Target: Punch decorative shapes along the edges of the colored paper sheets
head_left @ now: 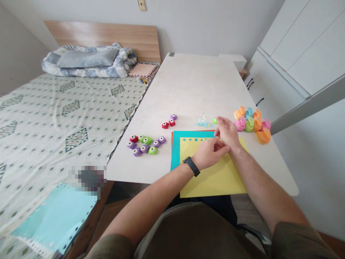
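Note:
My left hand (pixel 207 153), with a dark band on its wrist, is over the yellow sheet (pixel 212 180), fingers curled in. Just above and to the right, close to it, my right hand (pixel 228 132) has its thumb and fingers pressed together. What either hand holds, if anything, is hidden. A small bright green craft punch (pixel 215 121) shows in part at the edge of my right hand; I cannot tell whether the fingers grip it. Along the top of the yellow sheet runs a row of small punched shapes (pixel 196 140). Beneath lies a blue sheet (pixel 175 151), with an orange edge showing.
Scattered paper cutouts (pixel 204 124) lie beyond the sheets. Small red, green and purple craft punches (pixel 145 148) sit left on the white table (pixel 194 86). Larger pastel punches (pixel 249 124) cluster right. A bed (pixel 102 104) adjoins the table's left side, with a punched light-blue sheet (pixel 58 216).

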A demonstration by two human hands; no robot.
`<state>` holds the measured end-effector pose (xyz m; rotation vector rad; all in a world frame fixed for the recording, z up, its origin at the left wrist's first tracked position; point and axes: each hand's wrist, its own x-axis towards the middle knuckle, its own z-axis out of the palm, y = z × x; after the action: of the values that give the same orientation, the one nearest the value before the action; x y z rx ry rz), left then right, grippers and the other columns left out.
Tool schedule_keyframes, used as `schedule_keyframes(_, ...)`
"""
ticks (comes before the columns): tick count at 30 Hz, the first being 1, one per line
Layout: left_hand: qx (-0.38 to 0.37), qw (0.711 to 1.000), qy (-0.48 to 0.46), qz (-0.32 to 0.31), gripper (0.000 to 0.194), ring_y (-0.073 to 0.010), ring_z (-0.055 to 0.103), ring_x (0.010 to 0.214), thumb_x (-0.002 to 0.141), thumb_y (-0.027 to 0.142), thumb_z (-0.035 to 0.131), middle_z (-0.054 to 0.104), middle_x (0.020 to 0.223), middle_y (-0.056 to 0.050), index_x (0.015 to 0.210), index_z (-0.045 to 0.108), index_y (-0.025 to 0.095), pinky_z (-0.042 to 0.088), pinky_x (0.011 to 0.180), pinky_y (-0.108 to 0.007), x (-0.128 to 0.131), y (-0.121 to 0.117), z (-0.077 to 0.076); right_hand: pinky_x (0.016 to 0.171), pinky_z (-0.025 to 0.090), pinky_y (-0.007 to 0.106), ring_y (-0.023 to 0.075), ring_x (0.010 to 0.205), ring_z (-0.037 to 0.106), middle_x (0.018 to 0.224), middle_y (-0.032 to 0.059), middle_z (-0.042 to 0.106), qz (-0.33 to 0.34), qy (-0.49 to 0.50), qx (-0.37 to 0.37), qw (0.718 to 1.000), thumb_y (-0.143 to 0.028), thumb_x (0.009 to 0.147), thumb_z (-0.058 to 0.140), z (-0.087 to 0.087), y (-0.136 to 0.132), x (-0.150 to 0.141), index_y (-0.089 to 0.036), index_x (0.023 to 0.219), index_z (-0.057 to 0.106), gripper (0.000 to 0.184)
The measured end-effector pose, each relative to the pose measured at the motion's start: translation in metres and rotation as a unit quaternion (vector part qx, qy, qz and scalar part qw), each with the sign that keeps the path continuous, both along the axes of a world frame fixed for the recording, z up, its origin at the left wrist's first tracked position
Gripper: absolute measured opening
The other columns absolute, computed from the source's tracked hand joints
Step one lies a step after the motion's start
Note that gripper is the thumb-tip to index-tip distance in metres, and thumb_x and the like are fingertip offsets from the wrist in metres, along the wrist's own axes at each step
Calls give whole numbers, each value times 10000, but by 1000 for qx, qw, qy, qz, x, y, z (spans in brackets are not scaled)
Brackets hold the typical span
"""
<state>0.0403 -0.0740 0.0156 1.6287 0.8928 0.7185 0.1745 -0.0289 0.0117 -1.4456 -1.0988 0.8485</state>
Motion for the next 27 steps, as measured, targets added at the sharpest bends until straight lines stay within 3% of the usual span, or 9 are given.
schedule_keyframes(3,13,1000,18,-3,351,-129,583,676,925,522,633,677,800,-23,907,637,171,429,597,-264,-13,-1,7,429,400,238,115,421,489,526,-31,592,-2,8,10,1000,-716,858,654,-2,1,1,-221,1036,681,527)
schedule_keyframes(9,75,990,94,74,275,-146,623,733,940,454,624,705,876,-42,995,657,187,479,653,-270,-65,3,20,403,358,234,115,403,475,516,-33,585,-16,22,11,1000,-717,850,663,-5,2,2,-218,1060,685,542)
schedule_keyframes(16,82,965,151,196,332,-158,653,763,934,478,626,720,1038,-63,1121,641,203,523,696,-300,-124,1,8,406,377,224,113,408,489,520,-31,595,-18,13,16,1000,-709,852,666,-10,3,5,-223,1061,689,530)
schedule_keyframes(27,40,968,114,222,475,-131,615,713,936,608,594,712,1091,-72,1148,634,184,494,632,-273,-134,-4,-5,392,378,214,107,394,485,523,-36,595,-24,15,16,999,-720,833,675,-16,2,2,-216,1055,691,551)
